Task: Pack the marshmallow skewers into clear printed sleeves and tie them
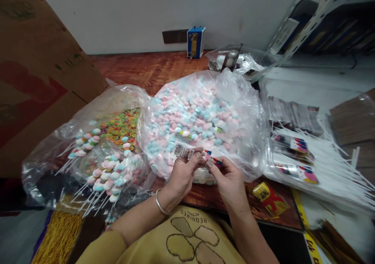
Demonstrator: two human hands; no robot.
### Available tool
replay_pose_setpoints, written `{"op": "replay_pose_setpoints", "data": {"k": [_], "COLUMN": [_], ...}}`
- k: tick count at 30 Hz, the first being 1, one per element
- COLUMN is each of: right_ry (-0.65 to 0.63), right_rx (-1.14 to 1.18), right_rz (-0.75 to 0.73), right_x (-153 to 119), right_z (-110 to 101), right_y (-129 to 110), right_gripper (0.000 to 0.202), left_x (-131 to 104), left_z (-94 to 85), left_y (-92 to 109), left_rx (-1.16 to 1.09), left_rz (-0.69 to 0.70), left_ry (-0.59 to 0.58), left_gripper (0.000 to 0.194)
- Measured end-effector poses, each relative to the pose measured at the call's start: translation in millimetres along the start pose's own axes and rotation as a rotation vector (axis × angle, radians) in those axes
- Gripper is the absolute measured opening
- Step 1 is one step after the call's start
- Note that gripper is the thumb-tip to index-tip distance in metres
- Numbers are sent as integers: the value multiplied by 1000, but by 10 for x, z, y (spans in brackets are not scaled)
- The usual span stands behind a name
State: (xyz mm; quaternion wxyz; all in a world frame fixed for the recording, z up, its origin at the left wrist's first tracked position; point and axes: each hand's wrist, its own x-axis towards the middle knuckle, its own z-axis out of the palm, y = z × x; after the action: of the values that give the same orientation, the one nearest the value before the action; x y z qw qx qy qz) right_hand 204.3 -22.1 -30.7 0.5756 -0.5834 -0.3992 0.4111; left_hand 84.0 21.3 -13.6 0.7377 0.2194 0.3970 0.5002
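My left hand (183, 178), with a bangle at the wrist, pinches a small printed plastic wrapper (182, 150). My right hand (230, 178) is closed on the wrapper's other, red-and-blue printed end. Both hands are above the near edge of a large clear bag (240, 94) of pink, blue and white marshmallows (199, 117). A row of marshmallows and small coloured candies (186, 134) lies on top of that heap, just beyond my fingers. To the left, several marshmallow sticks (109, 174) rest on another clear bag (84, 115), which contains small ring candies (123, 127).
A clear tray (274, 170) at right holds white sticks (331, 162) and printed wrappers (293, 109). Behind are a blue-and-white box (195, 41) and a plastic tub (272, 63). A cardboard box (43, 84) stands left; a yellow-and-red packet (268, 197) lies near the front edge.
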Motion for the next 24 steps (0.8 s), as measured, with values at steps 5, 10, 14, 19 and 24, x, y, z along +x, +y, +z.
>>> {"op": "replay_pose_setpoints", "data": {"k": [5, 10, 14, 19, 24], "right_ry": [-8, 24, 30, 112, 200], "right_rx": [-53, -79, -172, -237, -284], "right_rz": [11, 4, -101, -223, -452], "right_x": [-61, -80, -85, -117, -178], "right_z": [-1, 42, 41, -18, -11], "right_y": [29, 38, 11, 40, 7], "right_gripper": [35, 50, 49, 29, 33], "left_x": [27, 86, 117, 196, 275], "left_z": [-76, -107, -88, -100, -164], "left_y": [-15, -76, -85, -47, -45], "left_rx": [212, 215, 144, -126, -271], "left_rz": [73, 102, 67, -59, -158], "left_ry": [52, 67, 49, 53, 130], "left_gripper": [44, 55, 55, 56, 54]}}
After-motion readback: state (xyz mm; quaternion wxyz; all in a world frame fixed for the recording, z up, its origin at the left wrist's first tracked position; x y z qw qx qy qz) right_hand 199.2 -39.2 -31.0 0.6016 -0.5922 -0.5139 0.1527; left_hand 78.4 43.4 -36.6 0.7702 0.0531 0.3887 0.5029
